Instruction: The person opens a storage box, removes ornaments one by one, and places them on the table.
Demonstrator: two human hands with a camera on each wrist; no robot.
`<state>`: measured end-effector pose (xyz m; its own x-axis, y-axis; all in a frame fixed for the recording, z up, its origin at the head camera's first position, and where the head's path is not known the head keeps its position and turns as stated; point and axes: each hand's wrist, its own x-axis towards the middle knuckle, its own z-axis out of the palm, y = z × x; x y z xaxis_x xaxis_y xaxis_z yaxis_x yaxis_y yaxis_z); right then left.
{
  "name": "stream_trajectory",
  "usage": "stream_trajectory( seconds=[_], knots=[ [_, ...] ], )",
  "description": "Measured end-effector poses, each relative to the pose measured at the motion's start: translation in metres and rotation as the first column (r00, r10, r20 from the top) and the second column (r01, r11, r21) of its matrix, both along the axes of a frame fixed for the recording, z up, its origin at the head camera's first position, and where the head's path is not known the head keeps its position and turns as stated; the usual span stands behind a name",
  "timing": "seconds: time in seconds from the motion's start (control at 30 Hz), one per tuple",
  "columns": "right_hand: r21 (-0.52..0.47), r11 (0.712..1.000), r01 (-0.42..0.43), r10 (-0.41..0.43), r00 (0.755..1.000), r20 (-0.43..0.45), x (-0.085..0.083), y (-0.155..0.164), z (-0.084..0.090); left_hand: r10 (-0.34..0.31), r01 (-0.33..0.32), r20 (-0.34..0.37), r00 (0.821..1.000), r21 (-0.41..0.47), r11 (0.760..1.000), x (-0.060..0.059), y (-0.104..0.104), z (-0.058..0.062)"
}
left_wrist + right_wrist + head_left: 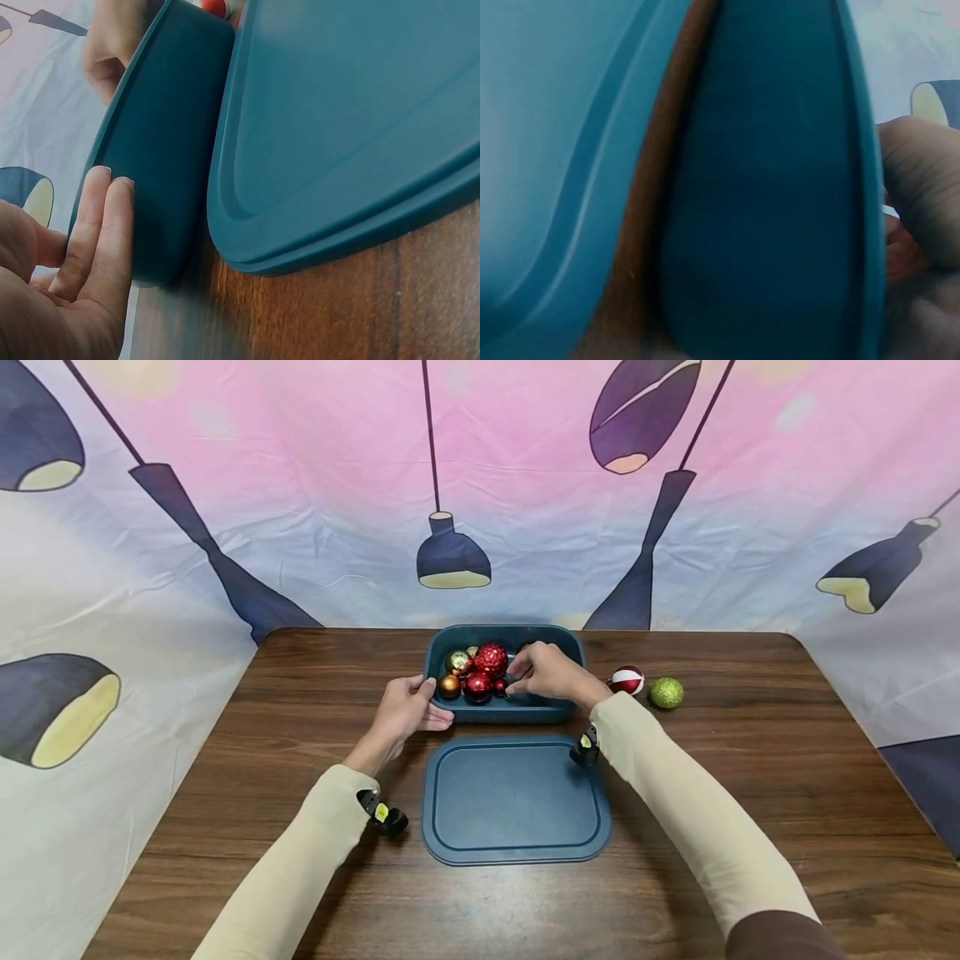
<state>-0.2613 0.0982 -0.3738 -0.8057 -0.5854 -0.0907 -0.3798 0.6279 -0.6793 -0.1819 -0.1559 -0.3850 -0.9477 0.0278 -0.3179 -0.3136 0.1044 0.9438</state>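
Wooden table [300, 827] against a lamp-print backdrop [225, 485]; teal box [504, 713] at table centre toward the far edge, with red and gold baubles [477, 672] piled in its left half. Flat teal lid [514, 799] lies just at 6 o'clock of the box, close to it, nothing on it. At 3 o'clock of the box, a red-and-white bauble [627, 679] and a green glitter bauble [666, 692] sit side by side on the table, apart from the box. Left hand [408, 708] is at the box's 9 o'clock corner, fingers straight and flat against the outer wall, thumb at the rim; relaxed, not curled round anything. Right hand [547, 672] reaches over the near rim into the box at its right half, fingers bent down next to a small red bauble [499, 686]; cannot tell whether it is pinching anything. Left wrist view shows the straight fingers [105, 225] pressed on the box wall [165, 150] and the lid edge [315, 225] beside it, which the head view only hints at. Right wrist view shows only box wall [765, 187], lid and part of a finger, blurred.
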Motion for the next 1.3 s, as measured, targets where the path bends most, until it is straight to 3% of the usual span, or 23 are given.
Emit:
stream_trajectory(
  seconds=[0.67, 1.3],
  knots=[
    [-0.001, 0.998, 0.061, -0.061, 0.997, -0.045, 0.002, -0.017, -0.013, 0.008, -0.008, 0.008, 1.000, -0.013, 1.000, 0.001, 0.000, 0.001],
    [-0.005, 0.996, 0.088, -0.088, 0.996, -0.023, 0.001, 0.001, 0.007, 0.015, -0.015, 0.016, 1.000, -0.009, 1.000, 0.000, 0.001, 0.001]
  ],
)
